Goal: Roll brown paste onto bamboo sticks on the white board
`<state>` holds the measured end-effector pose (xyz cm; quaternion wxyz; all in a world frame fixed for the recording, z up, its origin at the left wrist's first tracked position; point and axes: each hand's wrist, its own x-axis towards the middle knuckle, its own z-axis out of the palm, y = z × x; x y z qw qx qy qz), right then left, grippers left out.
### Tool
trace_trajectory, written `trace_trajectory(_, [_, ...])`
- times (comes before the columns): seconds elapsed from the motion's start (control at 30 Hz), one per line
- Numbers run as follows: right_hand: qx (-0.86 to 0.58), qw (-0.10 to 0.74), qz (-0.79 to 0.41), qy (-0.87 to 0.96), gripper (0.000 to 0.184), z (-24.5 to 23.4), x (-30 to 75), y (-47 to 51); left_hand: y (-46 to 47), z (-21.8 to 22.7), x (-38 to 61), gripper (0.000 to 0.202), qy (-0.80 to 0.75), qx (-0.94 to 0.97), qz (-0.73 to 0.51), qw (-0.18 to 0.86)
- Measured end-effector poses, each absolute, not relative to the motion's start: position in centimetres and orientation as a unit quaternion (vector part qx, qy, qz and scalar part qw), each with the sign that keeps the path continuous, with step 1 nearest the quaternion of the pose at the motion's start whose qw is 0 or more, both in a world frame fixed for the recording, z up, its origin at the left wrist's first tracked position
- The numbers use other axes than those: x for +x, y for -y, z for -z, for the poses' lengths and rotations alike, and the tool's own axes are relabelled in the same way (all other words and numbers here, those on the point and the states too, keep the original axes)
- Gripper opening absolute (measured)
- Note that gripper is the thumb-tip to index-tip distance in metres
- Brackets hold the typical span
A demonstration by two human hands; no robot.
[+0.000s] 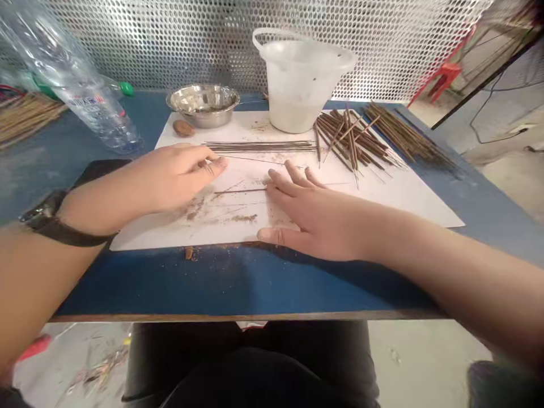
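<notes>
My right hand [312, 212] lies flat with fingers spread, palm down on the white board [403, 192]. Under its fingertips is one end of a thin brown-coated incense stick [240, 191]. My left hand [182, 173] hovers at the board's left, thumb and fingers curled together in a pinch; what lies between them is hidden. From beside its fingertips a bare thin stick [255, 160] runs right towards my right hand. Behind both hands, several dark thin sticks [259, 147] lie side by side. Brown powder [244, 218] and crumbs are scattered between the hands.
A brown lump [183, 128] sits before a metal bowl [204, 116]. A white bucket [297, 85] stands at the back. Thick coated sticks [348, 139] are heaped right of it, beside another bundle [410, 136]. A plastic bottle [80, 90] stands left on the blue table [212, 283].
</notes>
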<state>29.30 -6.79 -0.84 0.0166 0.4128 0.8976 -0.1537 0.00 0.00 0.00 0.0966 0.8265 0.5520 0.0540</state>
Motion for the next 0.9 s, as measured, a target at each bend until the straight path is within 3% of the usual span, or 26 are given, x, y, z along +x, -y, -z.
trace_trajectory(0.33, [0.404, -0.001, 0.143, -0.904, 0.109, 0.9, 30.1, 6.7, 0.4, -0.2, 0.3, 0.067, -0.549, 0.827, -0.059, 0.105])
trace_trajectory(0.9, [0.42, -0.023, 0.109, -0.901, 0.108, 1.5, 30.4, 6.0, 0.4, 0.1, 0.1, 0.067, -0.541, 0.833, -0.057, 0.099])
